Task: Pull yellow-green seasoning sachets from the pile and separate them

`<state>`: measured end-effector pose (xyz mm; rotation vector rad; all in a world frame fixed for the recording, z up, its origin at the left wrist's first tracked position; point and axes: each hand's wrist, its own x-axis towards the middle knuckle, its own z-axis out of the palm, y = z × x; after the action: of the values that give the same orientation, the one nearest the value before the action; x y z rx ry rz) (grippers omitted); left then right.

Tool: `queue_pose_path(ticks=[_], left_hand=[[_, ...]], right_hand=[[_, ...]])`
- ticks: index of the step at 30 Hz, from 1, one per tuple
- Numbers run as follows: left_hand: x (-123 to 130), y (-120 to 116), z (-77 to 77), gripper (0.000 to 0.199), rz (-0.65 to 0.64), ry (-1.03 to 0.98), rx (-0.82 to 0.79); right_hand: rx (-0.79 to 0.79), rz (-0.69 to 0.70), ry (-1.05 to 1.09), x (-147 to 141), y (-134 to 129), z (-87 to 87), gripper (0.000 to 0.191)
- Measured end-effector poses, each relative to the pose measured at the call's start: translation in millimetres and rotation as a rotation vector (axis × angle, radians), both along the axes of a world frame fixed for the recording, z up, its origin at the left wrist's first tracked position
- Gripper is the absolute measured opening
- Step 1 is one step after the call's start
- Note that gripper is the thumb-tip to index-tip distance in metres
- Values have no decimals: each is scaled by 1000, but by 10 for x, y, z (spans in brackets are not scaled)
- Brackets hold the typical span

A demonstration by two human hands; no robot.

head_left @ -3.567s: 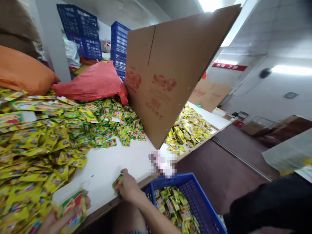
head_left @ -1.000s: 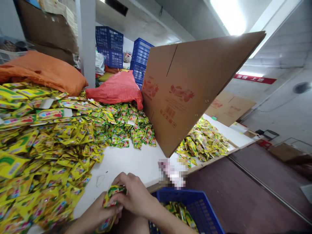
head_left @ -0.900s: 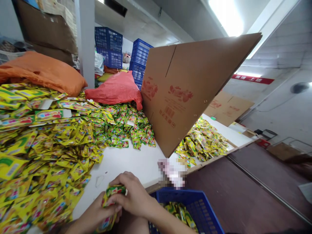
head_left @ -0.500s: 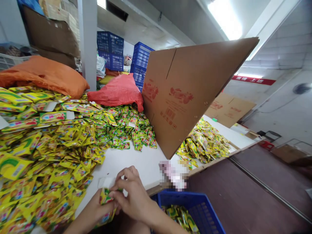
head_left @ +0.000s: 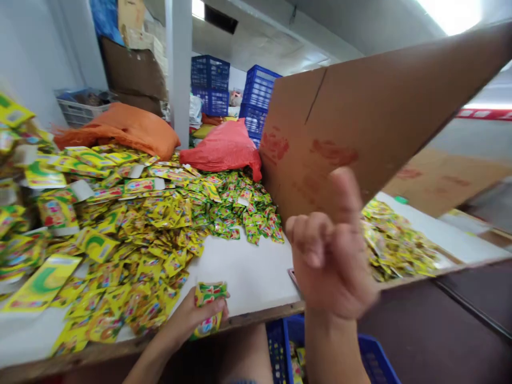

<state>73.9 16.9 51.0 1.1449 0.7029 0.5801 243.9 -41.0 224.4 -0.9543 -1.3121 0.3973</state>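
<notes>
In my left hand (head_left: 200, 312), near the table's front edge, is a small yellow and green box (head_left: 208, 326) with red fruit pictures. The fingers wrap round it, and part of it is hidden by the thumb. My right hand (head_left: 330, 245) is raised in front of the large cardboard sheet, blurred by motion. Its index finger points up while the others curl, and nothing shows in it. Left of my left hand lies a heap of small yellow packets (head_left: 148, 256). Green packets (head_left: 228, 205) are piled behind the bare white tabletop (head_left: 244, 272).
A large cardboard carton (head_left: 296, 117) leans over the table on the right. Below the edge stands a blue crate (head_left: 376, 357) with packets inside. Another packet pile (head_left: 400, 245) lies beyond. Orange (head_left: 128, 128) and red sacks (head_left: 228, 146) sit behind, near stacked blue crates (head_left: 260, 88).
My hands have parted. The right one has let go of the box and risen up and right; the left keeps the box. The view has turned left.
</notes>
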Motion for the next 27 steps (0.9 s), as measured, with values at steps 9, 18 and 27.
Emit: queue_pose_path(ticks=[9, 18, 27], left_hand=[[8, 167, -197, 50, 149, -134, 149], [65, 176, -651, 42, 268, -16, 339], [56, 144, -555, 45, 269, -5, 313]], right_hand=[[-426, 92, -145, -294, 242, -1707, 31], [-346, 56, -448, -125, 253, -2195, 21], [-476, 89, -741, -70, 328, -2006, 18]])
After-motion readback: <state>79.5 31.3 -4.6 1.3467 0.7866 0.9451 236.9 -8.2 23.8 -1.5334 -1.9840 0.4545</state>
